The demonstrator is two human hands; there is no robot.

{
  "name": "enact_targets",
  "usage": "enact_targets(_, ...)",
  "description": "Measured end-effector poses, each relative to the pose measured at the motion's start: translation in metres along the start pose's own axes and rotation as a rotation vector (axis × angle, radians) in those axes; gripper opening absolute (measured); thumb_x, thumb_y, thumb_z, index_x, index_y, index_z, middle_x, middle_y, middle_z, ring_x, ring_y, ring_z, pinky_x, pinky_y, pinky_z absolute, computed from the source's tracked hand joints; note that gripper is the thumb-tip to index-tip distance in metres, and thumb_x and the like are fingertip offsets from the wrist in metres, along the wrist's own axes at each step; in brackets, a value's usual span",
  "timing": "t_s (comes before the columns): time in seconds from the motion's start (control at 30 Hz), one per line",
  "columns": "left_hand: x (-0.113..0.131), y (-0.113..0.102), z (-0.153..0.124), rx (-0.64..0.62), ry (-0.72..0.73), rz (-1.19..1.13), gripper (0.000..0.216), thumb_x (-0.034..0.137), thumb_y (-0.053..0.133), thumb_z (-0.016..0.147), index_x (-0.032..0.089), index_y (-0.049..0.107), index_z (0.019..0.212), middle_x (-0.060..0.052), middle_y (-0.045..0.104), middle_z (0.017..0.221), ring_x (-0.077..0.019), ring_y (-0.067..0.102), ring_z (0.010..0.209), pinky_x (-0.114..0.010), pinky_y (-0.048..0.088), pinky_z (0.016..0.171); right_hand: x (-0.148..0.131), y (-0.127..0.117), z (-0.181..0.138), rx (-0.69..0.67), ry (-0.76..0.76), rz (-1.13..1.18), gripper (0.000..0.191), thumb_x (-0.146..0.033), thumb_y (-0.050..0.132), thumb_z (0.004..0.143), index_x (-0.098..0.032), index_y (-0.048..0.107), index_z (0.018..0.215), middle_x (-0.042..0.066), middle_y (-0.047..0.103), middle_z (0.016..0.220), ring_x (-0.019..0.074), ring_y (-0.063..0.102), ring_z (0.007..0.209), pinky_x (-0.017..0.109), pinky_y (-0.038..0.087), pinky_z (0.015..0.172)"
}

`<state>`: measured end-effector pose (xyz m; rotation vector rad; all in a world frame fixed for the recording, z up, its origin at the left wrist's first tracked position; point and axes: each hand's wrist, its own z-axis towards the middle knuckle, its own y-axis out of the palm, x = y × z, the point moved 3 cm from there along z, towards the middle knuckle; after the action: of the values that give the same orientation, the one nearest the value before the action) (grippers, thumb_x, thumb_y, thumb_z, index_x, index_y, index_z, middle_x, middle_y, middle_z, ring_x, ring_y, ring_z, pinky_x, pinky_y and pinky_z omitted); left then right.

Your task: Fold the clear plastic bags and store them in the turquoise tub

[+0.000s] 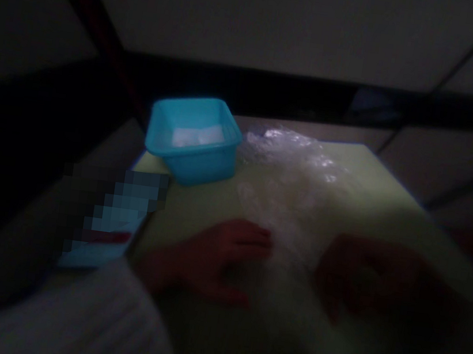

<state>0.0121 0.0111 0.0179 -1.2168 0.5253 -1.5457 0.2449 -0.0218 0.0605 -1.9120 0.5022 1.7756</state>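
Observation:
Clear crinkled plastic [285, 206], perhaps a bag or sheet, spreads over the middle of the table and shines at its far end. At its near left side lies my left hand [217, 256], palm down, the fingers stretched out and the thumb apart from them. My right hand [371, 282] is over the right side of the plastic, dark and smeared. Its fingers bend downward, and whether they pinch the plastic is too dim to make out.
A turquoise plastic basket [203, 167] with white pieces inside stands at the table's far left. Near the left edge lies a pale blue flat thing [99, 257], partly pixelated, with a red strip on it. The yellowish tabletop [375, 183] has a blue edge.

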Motion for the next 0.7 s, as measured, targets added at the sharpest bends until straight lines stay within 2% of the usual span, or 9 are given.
enact_targets(0.13,0.011,-0.002,0.005,0.070,0.020,-0.045,0.061,0.050,0.066,0.077,0.016,0.050,0.125,-0.016,0.060,0.123,-0.0280,0.053,0.119,-0.046,0.038,0.103,0.005,-0.006,0.004,-0.187,-0.067,-0.001,0.038,-0.050,0.055,0.086,-0.018,0.058,0.066,0.004,0.069,0.074,0.0150,0.067,0.072,0.030,0.050,0.076)
enact_targets(0.23,0.024,0.000,0.011,0.067,0.043,-0.059,0.055,0.047,0.062,0.081,0.014,0.050,0.123,-0.014,0.062,0.120,-0.0257,0.056,0.115,-0.042,0.039,0.103,0.009,-0.015,0.010,-0.215,-0.146,-0.050,0.036,-0.047,0.058,0.085,-0.016,0.060,0.067,0.006,0.070,0.075,0.0157,0.068,0.071,0.029,0.052,0.073)
enact_targets(0.27,0.028,0.003,0.013,0.043,0.039,-0.048,0.052,0.045,0.059,0.083,0.013,0.051,0.122,-0.013,0.063,0.118,-0.0252,0.056,0.113,-0.040,0.040,0.102,0.010,-0.020,0.012,-0.155,-0.180,-0.087,0.033,-0.045,0.060,0.085,-0.016,0.062,0.069,0.005,0.070,0.074,0.0160,0.068,0.071,0.028,0.052,0.070)
enact_targets(0.33,0.034,0.009,0.017,0.002,0.021,0.008,0.044,0.038,0.055,0.086,0.011,0.052,0.121,-0.012,0.064,0.117,-0.0248,0.057,0.111,-0.039,0.040,0.102,0.013,-0.033,0.015,0.093,-0.208,-0.250,0.025,-0.038,0.061,0.085,-0.016,0.064,0.072,0.005,0.070,0.073,0.0159,0.067,0.070,0.027,0.052,0.066)
enact_targets(0.4,0.038,0.014,0.018,0.037,0.016,0.077,0.037,0.032,0.053,0.089,0.009,0.053,0.119,-0.012,0.065,0.115,-0.0239,0.058,0.108,-0.039,0.041,0.100,0.017,-0.046,0.016,0.398,-0.151,-0.497,0.021,-0.034,0.059,0.087,-0.017,0.067,0.078,0.005,0.071,0.077,0.0172,0.067,0.073,0.028,0.052,0.069)
enact_targets(0.47,0.039,0.017,0.018,0.098,0.016,0.115,0.030,0.027,0.051,0.091,0.010,0.055,0.115,-0.010,0.067,0.111,-0.0213,0.060,0.105,-0.036,0.043,0.097,0.023,-0.053,0.016,0.594,-0.081,-0.730,0.022,-0.033,0.054,0.089,-0.018,0.069,0.088,0.006,0.072,0.086,0.0200,0.068,0.080,0.032,0.052,0.074)
enact_targets(0.57,0.040,0.022,0.015,0.132,0.027,0.128,0.015,0.020,0.049,0.092,0.014,0.060,0.100,-0.006,0.069,0.107,-0.0167,0.061,0.100,-0.032,0.044,0.094,0.033,-0.056,0.018,0.638,-0.042,-1.003,0.029,-0.032,0.044,0.092,-0.020,0.069,0.100,0.007,0.072,0.099,0.0238,0.067,0.091,0.037,0.051,0.081)
enact_targets(0.7,0.040,0.025,0.013,0.093,0.076,0.113,0.013,0.017,0.048,0.090,0.016,0.060,0.085,-0.005,0.068,0.109,-0.0164,0.062,0.097,-0.032,0.044,0.092,0.046,-0.059,0.022,0.612,0.036,-1.214,0.037,-0.032,0.035,0.095,-0.016,0.067,0.107,0.011,0.070,0.105,0.0255,0.066,0.095,0.039,0.050,0.085)
